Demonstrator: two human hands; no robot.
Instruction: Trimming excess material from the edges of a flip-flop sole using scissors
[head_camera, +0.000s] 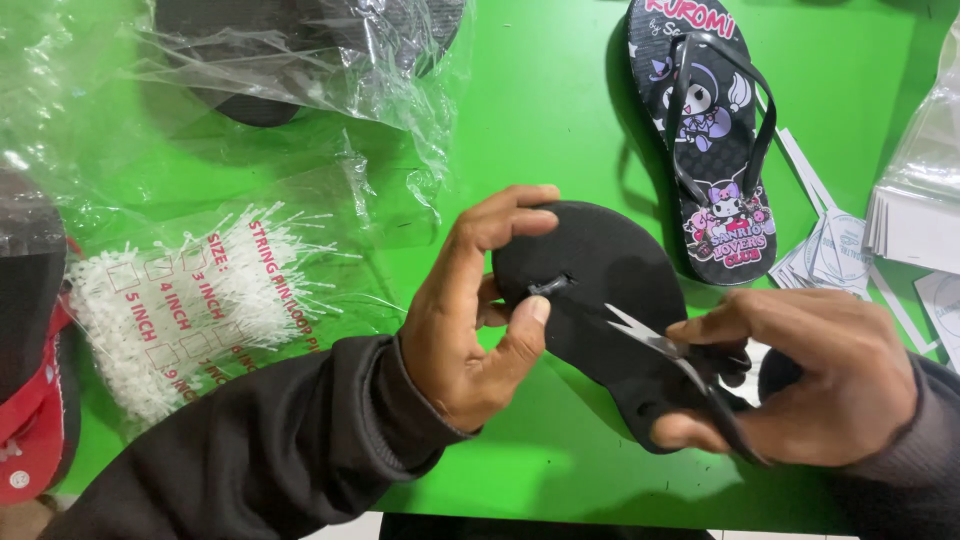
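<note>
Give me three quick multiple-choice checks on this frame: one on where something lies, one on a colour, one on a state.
1. Where does the printed flip-flop lie?
A. Upper right of the table
B. Lower left
C. Under the left hand

2. What colour is the table top?
A. Blue
B. Green
C. White

3. How are the scissors in the right hand set?
A. Lying on the table
C. Blades shut tight
B. Blades parted, tips toward the plug on the black sole

Answers: 1 A, it lies strap up beyond the hands. 2 B, bright green all round. 3 B, the blades are parted while the left hand grips the sole.
</note>
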